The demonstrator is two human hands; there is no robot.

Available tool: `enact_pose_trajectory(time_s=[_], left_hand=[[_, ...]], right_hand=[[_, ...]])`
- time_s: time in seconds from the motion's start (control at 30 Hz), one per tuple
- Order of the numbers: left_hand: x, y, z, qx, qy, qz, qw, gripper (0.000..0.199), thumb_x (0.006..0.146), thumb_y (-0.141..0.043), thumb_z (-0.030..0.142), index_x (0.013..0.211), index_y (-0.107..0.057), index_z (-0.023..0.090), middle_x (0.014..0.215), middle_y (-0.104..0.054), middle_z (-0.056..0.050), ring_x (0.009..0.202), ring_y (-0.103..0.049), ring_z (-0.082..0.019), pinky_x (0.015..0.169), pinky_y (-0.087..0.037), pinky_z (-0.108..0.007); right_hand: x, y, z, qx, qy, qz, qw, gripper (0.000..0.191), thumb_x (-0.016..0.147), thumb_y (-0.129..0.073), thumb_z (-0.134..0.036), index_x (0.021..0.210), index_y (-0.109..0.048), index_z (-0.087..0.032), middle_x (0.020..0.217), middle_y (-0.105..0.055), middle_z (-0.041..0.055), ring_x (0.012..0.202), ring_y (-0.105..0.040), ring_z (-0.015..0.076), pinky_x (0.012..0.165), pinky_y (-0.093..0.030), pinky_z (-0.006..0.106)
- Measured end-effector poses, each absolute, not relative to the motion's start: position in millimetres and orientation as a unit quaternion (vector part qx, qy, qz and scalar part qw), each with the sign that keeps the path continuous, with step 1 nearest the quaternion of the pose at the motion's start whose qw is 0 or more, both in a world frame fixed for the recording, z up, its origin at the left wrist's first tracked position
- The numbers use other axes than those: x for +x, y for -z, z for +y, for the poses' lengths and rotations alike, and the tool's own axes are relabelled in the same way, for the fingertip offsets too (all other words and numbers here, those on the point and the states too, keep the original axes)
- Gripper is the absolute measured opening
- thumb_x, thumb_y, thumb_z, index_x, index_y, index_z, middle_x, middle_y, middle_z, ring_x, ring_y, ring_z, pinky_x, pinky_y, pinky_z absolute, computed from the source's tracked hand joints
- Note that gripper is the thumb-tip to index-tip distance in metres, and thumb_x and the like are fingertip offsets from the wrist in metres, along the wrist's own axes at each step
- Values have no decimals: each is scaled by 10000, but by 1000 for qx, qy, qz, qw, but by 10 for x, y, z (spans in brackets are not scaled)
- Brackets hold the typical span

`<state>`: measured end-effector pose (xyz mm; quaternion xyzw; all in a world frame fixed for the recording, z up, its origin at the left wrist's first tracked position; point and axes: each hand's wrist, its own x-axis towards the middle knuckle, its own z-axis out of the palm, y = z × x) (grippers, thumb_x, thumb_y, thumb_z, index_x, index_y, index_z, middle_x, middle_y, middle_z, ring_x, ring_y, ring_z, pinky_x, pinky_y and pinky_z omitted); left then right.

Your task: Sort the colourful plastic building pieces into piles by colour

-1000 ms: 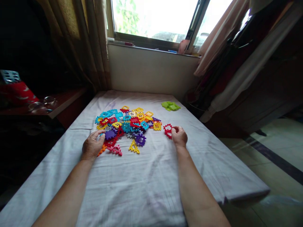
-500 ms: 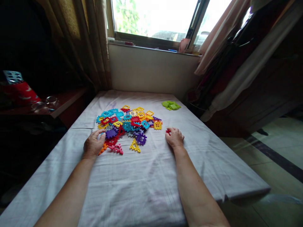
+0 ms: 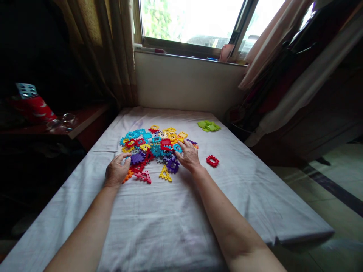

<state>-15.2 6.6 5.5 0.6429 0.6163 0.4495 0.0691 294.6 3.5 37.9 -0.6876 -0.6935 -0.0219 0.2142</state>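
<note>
cloth [image 3: 159,226], pale and creased, spreads out to the wall [image 3: 181,83] under a bright window [image 3: 190,22]. a brown curtain [image 3: 113,56] hangs at the window's left, and clothes [image 3: 286,75] hang at the right. on the cloth lies a heap [image 3: 156,150] of toothed plastic pieces in blue, red, yellow, purple and orange. the right hand [image 3: 189,155] is over the heap's right side, palm down, fingers loosely spread with a fairly wide gap to the thumb. the left hand [image 3: 117,170] rests at the heap's left edge, thumb and forefinger a little apart; i cannot tell whether a piece is pinched there. a green pile [image 3: 209,126] sits near the far right corner, well apart from the heap. a pink triangle [image 3: 145,177] and a yellow triangle [image 3: 168,175] lie at the heap's near edge, the yellow one just beside a purple square [image 3: 172,170]. a red square frame [image 3: 209,163] lies alone on the cloth, right of the right hand. a purple piece [image 3: 137,158] is just beside the left hand, and a blue square [image 3: 177,147] is by the right fingertips; contact there is unclear.
</note>
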Motion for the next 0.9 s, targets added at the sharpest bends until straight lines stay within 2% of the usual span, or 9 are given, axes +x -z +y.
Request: enact_pose_trajectory(time_s=[0.17, 0.33, 0.43, 0.5, 0.6, 0.7, 0.8, 0.9], left_hand=[[-151, -55, 75, 644, -450, 614, 71, 318, 795, -524, 410, 943, -747, 239, 1081, -767, -49, 1019, -709, -225, 943, -545, -319], [-141, -76, 68, 650, -436, 618, 70, 302, 805, -525, 400, 943, -746, 249, 1086, -767, -29, 997, -708, -210, 943, -541, -302], [-142, -93, 55, 652, -430, 621, 68, 287, 808, -526, 388, 936, -747, 256, 1085, -769, -20, 968, -709, -201, 930, -544, -293], [-146, -98, 50, 651, -430, 622, 66, 277, 809, -529, 380, 931, -747, 260, 1083, -769, -16, 949, -709, -197, 914, -548, -291], [-153, -95, 50, 650, -430, 623, 66, 263, 804, -538, 372, 925, -747, 267, 1074, -770, -11, 922, -706, -195, 883, -555, -287], [-156, -89, 52, 647, -434, 623, 65, 250, 800, -547, 369, 919, -746, 276, 1065, -771, -5, 908, -702, -194, 855, -559, -283], [-155, -92, 50, 648, -432, 623, 69, 258, 805, -543, 370, 927, -747, 270, 1063, -769, -9, 909, -702, -193, 861, -558, -281], [-152, -100, 47, 646, -428, 628, 72, 268, 815, -531, 366, 935, -747, 262, 1061, -767, -14, 921, -703, -194, 879, -555, -282]], right_hand=[[2816, -238, -9, -652, -5, -724, 226, 406, 950, -573, -414, 1331, -630, -284, 1420, -598, 79, 1302, -514, 254, 1058, -372, 409], [2833, -174, -256, -668, -4, -696, 262, 240, 960, -570, -403, 1049, -737, -255, 1210, -700, 61, 1122, -604, 213, 951, -381, 343], [2829, -196, -331, -677, 5, -697, 235, 287, 971, -553, -402, 839, -734, -223, 994, -731, 59, 992, -625, 199, 893, -372, 325], [2818, -225, -343, -677, 6, -702, 220, 311, 969, -553, -398, 783, -722, -216, 918, -728, 54, 953, -625, 199, 874, -369, 324], [2779, -294, -298, -670, 10, -703, 238, 272, 962, -553, -378, 824, -730, -224, 954, -730, 49, 977, -615, 205, 891, -372, 329], [2706, -395, -179, -662, 17, -698, 271, 220, 946, -562, -351, 1033, -735, -248, 1104, -720, 61, 1062, -587, 227, 938, -377, 351], [2607, -496, -25, -665, 17, -697, 268, 317, 931, -585, -347, 1220, -687, -267, 1255, -675, 77, 1153, -546, 258, 971, -385, 385], [2522, -555, 101, -665, 5, -708, 237, 248, 926, -602, -355, 1125, -731, -281, 1277, -670, 62, 1165, -542, 265, 970, -399, 399]])
